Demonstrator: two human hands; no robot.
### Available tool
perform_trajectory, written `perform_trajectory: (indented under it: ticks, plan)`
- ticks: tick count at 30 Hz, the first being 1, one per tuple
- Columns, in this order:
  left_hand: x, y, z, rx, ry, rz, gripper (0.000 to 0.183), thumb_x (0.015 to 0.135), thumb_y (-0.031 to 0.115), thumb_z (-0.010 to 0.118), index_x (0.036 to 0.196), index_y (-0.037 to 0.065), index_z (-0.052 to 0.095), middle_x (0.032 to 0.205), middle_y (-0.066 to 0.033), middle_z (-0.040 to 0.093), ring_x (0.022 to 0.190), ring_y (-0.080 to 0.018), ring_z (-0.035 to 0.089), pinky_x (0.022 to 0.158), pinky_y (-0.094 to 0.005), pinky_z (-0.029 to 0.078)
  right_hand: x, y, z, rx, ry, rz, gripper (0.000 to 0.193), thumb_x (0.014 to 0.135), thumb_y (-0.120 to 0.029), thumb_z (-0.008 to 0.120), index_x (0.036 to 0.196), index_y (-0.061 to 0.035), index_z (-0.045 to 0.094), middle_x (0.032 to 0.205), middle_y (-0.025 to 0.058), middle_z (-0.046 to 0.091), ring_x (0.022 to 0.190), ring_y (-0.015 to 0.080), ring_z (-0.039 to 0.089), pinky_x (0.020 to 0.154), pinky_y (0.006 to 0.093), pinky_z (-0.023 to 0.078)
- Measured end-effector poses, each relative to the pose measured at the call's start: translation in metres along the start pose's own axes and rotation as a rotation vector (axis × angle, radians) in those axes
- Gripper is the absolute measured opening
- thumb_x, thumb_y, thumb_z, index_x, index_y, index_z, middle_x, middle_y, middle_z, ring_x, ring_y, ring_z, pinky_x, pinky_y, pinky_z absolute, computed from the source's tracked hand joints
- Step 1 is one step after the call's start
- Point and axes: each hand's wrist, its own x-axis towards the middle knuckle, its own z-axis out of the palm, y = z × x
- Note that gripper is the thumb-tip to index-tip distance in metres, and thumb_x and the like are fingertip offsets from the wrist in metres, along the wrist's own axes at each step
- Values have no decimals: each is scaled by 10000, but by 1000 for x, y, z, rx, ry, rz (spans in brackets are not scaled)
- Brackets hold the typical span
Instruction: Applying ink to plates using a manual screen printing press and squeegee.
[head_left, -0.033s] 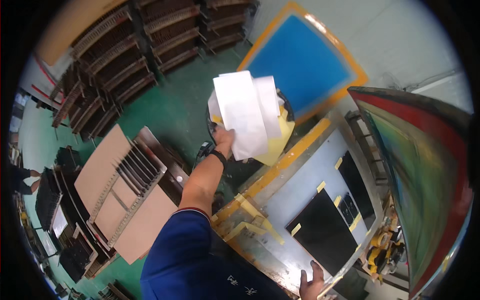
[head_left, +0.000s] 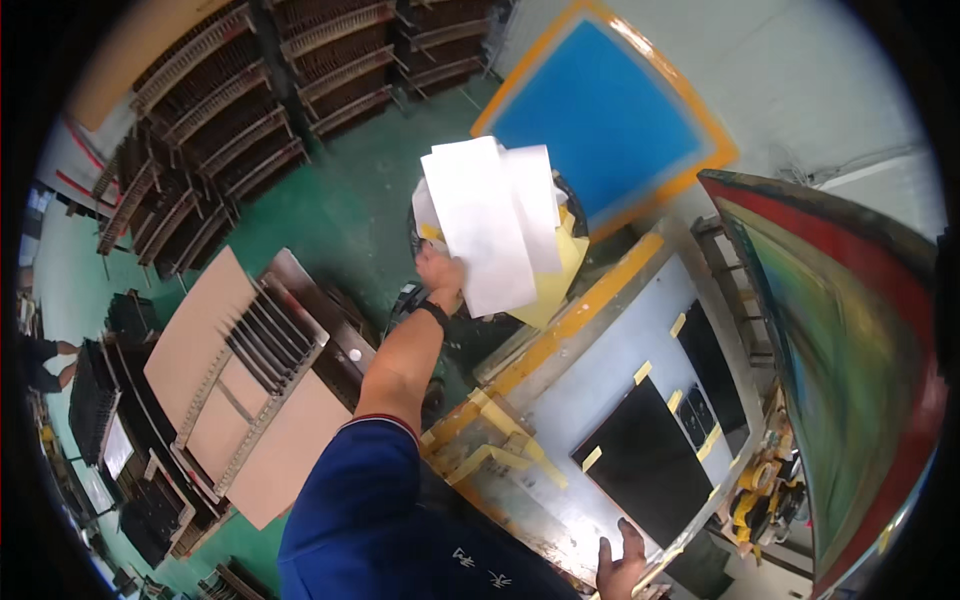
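My left hand (head_left: 440, 275) reaches forward to a dark-lined bin (head_left: 413, 240) heaped with paper. Its fingers are bent at the left edge of a long white paper sheet (head_left: 482, 225) and seem closed on it; the fingertips are partly hidden. More white sheets and a yellow sheet (head_left: 556, 280) stick out of the bin. Low at the right, my right hand (head_left: 622, 562) has its thumb and fingers apart, holding nothing. It is by the near edge of the pale worktable (head_left: 545, 520), close to a black rectangular panel (head_left: 645, 465) with yellow tape at its edges.
A blue screen with an orange frame (head_left: 600, 120) leans behind the bin. At the right stands a large paint-stained board (head_left: 840, 330). Wooden racks (head_left: 345, 60) line the far left; a slotted rack (head_left: 265, 350) lies on tan boards at the left. Tape rolls (head_left: 755, 500) hang beside the table.
My left hand and the white sheet have shifted very slightly up and to the left. The right hand stays nearly in place, fingers still apart.
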Motion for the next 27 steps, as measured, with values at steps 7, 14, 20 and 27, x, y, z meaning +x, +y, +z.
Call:
perform_trajectory:
  ticks: [7, 14, 20, 27]
  plan:
    - [30, -39, 68, 267, -257, 1072, 340, 785, 111, 587, 1105, 50, 683, 1218, -223, 579, 1229, -389, 497, 1031, -455, 414, 26, -26, 24, -82, -82, 17, 359, 865, -59, 682, 1212, 7, 618, 1202, 225, 637, 1129, 403, 591, 986, 454, 460]
    - [80, -82, 93, 898, -701, 811, 285, 831, 147, 536, 997, 59, 750, 1009, -172, 723, 963, -364, 691, 846, -464, 531, 40, -31, 36, -65, -126, 38, 377, 852, -78, 679, 1215, -2, 612, 1236, 221, 620, 1165, 410, 569, 1006, 472, 447]
    - [41, 7, 17, 675, -774, 758, 253, 803, 97, 532, 953, 23, 722, 973, -213, 706, 949, -398, 674, 856, -469, 533, 11, -39, 18, 8, -78, 71, 359, 871, -101, 670, 1216, -21, 615, 1283, 198, 600, 1218, 394, 535, 1038, 462, 430]
    - [-68, 128, -162, 77, -423, 945, 284, 870, 90, 593, 1139, 55, 679, 965, -205, 706, 915, -369, 690, 814, -429, 542, -88, -10, -1, 61, 177, 31, 342, 771, -91, 731, 1088, 13, 655, 1170, 200, 658, 1120, 398, 600, 965, 458, 483]
